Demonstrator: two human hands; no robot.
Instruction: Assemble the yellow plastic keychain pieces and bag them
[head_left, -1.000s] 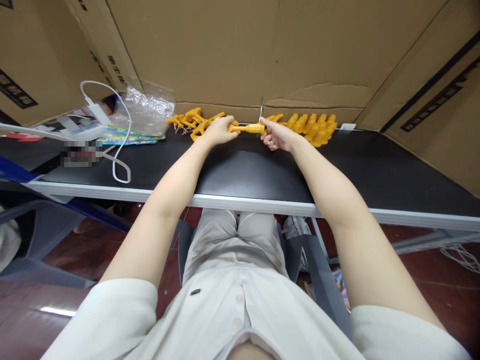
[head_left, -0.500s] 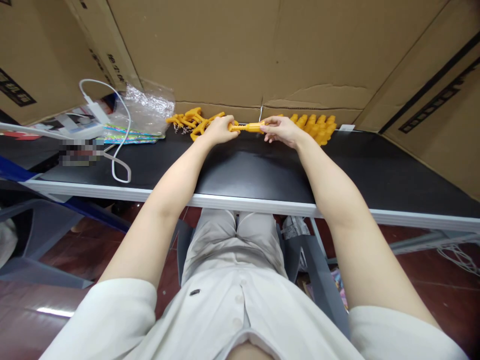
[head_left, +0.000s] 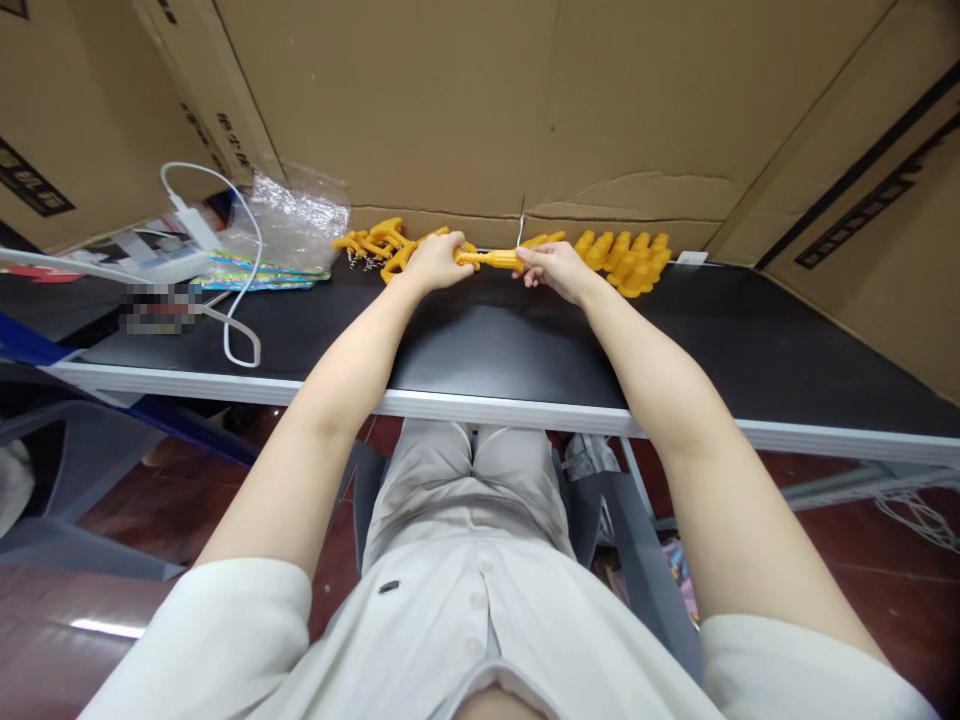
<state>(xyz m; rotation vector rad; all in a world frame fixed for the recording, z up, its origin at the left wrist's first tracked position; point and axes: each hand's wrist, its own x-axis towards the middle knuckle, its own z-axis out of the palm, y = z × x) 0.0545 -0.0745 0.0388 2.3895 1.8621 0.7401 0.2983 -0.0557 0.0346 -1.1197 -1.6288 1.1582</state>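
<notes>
Since the earlier frame my right hand (head_left: 551, 268) has closed over the yellow piece's (head_left: 491, 259) end; my left hand (head_left: 435, 262) clamps the other. It hangs just above the table (head_left: 525, 340), between the loose pile (head_left: 379, 243) and the row (head_left: 630, 258). I judge I'm joining its halves; next comes a straight push.

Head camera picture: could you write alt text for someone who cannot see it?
Seen from above, a seated person's left hand and right hand together grip a yellow plastic piece over a black table. More yellow pieces lie to either side, along a cardboard wall, with a white cable at the left.
</notes>
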